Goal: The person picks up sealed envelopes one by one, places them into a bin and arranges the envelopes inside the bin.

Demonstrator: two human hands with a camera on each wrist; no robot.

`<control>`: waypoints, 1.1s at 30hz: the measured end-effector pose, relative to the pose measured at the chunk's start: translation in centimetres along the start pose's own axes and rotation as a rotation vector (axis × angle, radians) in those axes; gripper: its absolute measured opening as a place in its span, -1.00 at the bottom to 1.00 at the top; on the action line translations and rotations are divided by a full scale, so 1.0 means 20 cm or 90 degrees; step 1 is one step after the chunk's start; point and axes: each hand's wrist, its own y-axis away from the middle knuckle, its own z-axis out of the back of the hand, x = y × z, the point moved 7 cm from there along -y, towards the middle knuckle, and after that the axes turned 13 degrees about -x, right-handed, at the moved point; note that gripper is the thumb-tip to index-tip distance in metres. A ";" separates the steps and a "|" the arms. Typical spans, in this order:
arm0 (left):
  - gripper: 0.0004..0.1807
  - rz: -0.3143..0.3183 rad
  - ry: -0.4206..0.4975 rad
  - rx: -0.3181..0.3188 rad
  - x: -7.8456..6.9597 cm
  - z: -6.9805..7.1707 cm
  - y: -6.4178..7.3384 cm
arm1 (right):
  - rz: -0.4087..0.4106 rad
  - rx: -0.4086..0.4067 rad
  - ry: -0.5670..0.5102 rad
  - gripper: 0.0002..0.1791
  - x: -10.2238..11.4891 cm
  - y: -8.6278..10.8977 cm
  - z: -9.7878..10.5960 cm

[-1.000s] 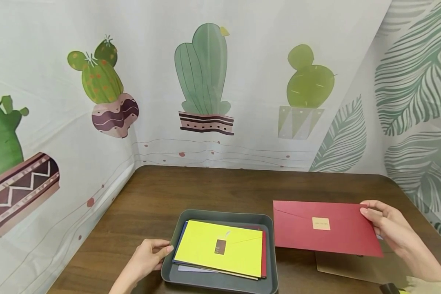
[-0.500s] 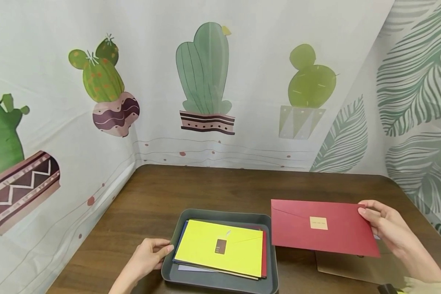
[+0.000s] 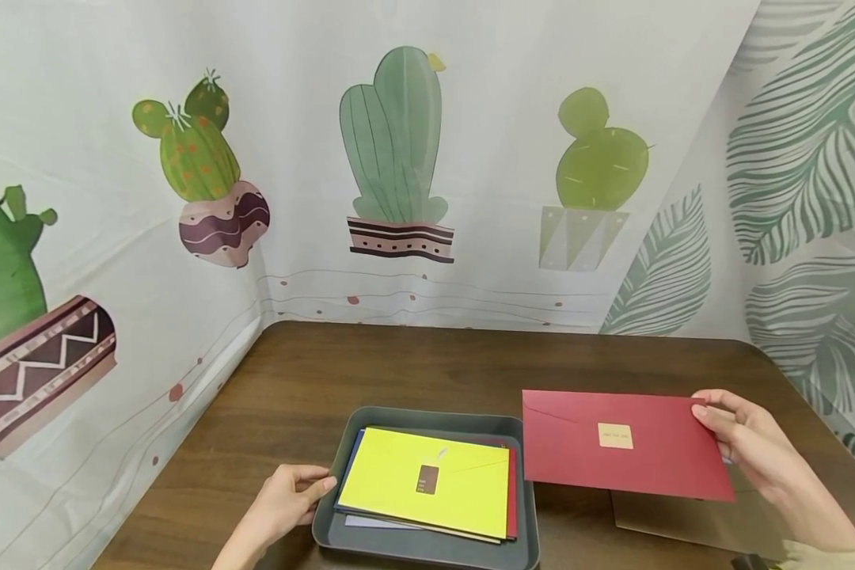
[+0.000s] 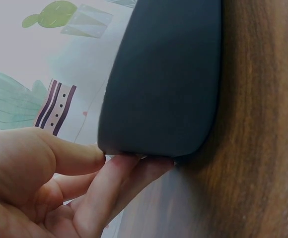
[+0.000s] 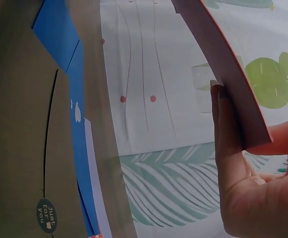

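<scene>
Two hands are showing, one left hand (image 3: 278, 503) and one right hand (image 3: 758, 443), and one bench (image 3: 292, 380) is carrying one tray (image 3: 378, 542). One red envelope (image 3: 577, 443) is being held up singly. Inside the tray, one yellow envelope (image 3: 385, 475) is topping a pile — at least three more edges are peeking out, but the full number is hiding. Elsewhere, one brown envelope (image 5: 15, 124), one blue envelope (image 5: 77, 134) and at least one pale piece (image 5: 92, 173) are lying together. Four printed cacti (image 3: 402, 142) are lining the backdrop (image 3: 492, 158).

A screened-off indoor nook, home or studio unclear: cactus-print cloth (image 3: 499, 158) behind a dark wooden table (image 3: 427, 364).
</scene>
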 end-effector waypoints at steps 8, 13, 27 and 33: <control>-0.56 -0.001 0.003 0.019 0.00 0.00 0.00 | -0.011 0.020 0.007 -0.73 0.00 0.01 -0.02; -0.56 0.001 0.009 0.026 -0.01 0.00 0.00 | -0.011 0.039 0.005 -0.73 0.01 0.02 -0.04; -0.57 -0.002 0.010 0.022 0.00 0.00 0.00 | 0.010 0.056 -0.021 -0.70 0.02 0.03 -0.09; -0.57 -0.006 0.011 0.023 0.00 -0.01 0.00 | 0.013 0.076 -0.028 -0.71 0.03 0.04 -0.11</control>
